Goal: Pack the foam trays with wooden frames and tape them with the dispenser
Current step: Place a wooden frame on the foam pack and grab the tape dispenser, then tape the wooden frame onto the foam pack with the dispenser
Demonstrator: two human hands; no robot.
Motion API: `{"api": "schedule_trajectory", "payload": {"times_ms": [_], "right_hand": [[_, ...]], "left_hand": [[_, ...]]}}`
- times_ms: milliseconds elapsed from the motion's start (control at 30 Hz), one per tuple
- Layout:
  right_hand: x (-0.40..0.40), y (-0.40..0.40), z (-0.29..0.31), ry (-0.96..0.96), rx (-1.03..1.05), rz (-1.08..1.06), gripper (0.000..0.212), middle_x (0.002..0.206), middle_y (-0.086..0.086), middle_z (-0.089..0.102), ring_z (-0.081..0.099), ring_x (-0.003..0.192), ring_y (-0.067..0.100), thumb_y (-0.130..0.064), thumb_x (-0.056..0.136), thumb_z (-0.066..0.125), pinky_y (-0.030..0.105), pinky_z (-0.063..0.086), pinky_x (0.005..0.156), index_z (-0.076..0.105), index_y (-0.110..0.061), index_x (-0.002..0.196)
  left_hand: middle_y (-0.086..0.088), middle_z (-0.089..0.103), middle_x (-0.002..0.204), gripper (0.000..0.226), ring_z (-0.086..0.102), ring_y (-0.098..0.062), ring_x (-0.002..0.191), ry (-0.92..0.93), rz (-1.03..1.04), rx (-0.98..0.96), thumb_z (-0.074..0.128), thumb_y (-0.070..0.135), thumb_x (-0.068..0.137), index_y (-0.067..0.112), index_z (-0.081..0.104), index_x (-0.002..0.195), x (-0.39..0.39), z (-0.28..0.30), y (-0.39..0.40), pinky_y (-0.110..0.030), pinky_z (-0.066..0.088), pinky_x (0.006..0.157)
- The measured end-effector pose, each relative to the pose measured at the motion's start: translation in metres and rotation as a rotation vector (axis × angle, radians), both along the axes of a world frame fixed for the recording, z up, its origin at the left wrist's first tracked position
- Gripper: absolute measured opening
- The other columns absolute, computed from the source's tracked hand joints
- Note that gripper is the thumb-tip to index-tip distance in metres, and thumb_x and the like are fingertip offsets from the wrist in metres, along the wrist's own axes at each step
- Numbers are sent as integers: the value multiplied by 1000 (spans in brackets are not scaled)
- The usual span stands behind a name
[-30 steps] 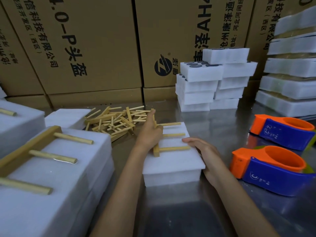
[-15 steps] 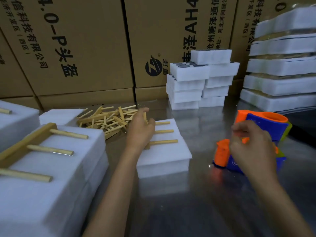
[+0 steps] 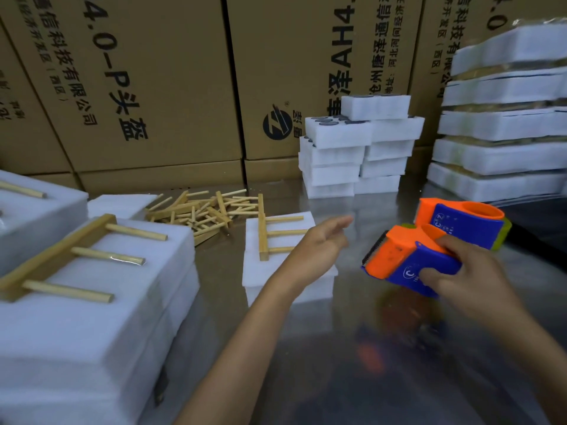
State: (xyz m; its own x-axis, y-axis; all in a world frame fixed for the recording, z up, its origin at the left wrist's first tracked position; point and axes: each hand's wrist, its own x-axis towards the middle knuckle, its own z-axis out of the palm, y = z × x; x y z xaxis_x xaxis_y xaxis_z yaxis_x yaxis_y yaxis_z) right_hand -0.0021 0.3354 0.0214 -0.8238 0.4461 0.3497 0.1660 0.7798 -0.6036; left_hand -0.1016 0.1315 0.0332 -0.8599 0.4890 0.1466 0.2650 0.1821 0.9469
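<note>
A white foam tray lies on the steel table in the middle, with a wooden frame of three dowels resting on its top. My left hand hovers over the tray's right side, fingers straight and relaxed, holding nothing. My right hand grips an orange and blue tape dispenser, lifted above the table to the right of the tray, its toothed edge facing left.
A second tape dispenser stands behind the held one. Loose wooden frames are heaped behind the tray. Packed foam trays fill the left; foam stacks stand at the back and another foam stack at right. Cardboard boxes wall the rear.
My right hand left the tray, reached right and picked up the near tape dispenser. My left hand lifted off the wooden frame and opened over the tray.
</note>
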Motion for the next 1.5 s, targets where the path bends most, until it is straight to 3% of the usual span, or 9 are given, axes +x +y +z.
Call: {"api": "schedule_trajectory", "payload": {"times_ms": [300,400,567,767,933,1067,1233,1367,1500], "right_hand": [[-3,-29,32,77,-16,205,37,84,-10,60,51,101,35,-14,75,72,43,45,86,64,-26,110],[-7,-35,40,96,16,298,18,75,-3,63,56,87,30,-12,75,70,36,43,71,61,-25,83],[-19,-46,58,108,-53,456,3,63,0,64,60,59,16,-23,70,65,30,42,53,62,-22,71],[-55,-52,74,181,-403,386,51,74,14,62,61,73,27,-67,69,45,40,38,70,58,-18,71],[-91,-54,80,-7,-98,335,35,77,9,56,55,70,19,-63,98,28,31,32,59,57,-47,89],[-104,-46,77,-154,16,384,50,80,4,54,54,70,15,-62,99,25,28,34,60,58,-28,117],[-105,-33,81,-233,176,425,48,84,1,52,54,74,17,-71,81,17,28,34,61,48,-46,108],[-104,-4,75,-305,170,395,26,91,5,57,58,79,24,-69,95,26,30,38,63,49,-58,95],[-99,28,65,-344,153,338,43,88,8,65,63,80,26,-82,82,34,41,49,75,63,-50,87]], "left_hand": [[2,75,103,29,70,-12,99,-46,-89,318,51,18,88,27,77,97,24,20,-30,-19,53,83],[-4,76,102,28,71,-14,95,-63,-41,370,48,10,97,14,76,102,19,20,-40,-22,54,81],[-6,73,91,18,68,-17,80,-146,28,381,58,19,96,10,75,99,10,27,-54,-27,55,73],[-5,72,74,12,65,-13,64,-179,222,409,68,13,90,4,75,89,-2,45,-52,-21,54,58],[-8,69,66,9,66,-15,57,-308,317,461,66,5,89,0,70,82,-19,60,-43,-22,56,55],[-9,67,66,10,66,-14,53,-396,349,486,64,2,90,-2,68,83,-31,61,-42,-23,57,55],[-7,60,65,13,57,-13,50,-401,521,622,57,0,93,0,64,82,-39,60,-47,-21,54,49],[-5,56,63,22,51,-10,45,-356,706,717,51,-2,93,5,62,75,-46,62,-72,-20,49,45],[-2,48,59,27,42,-8,35,-256,926,785,42,-4,89,8,57,71,-50,64,-108,-21,43,44]]}}
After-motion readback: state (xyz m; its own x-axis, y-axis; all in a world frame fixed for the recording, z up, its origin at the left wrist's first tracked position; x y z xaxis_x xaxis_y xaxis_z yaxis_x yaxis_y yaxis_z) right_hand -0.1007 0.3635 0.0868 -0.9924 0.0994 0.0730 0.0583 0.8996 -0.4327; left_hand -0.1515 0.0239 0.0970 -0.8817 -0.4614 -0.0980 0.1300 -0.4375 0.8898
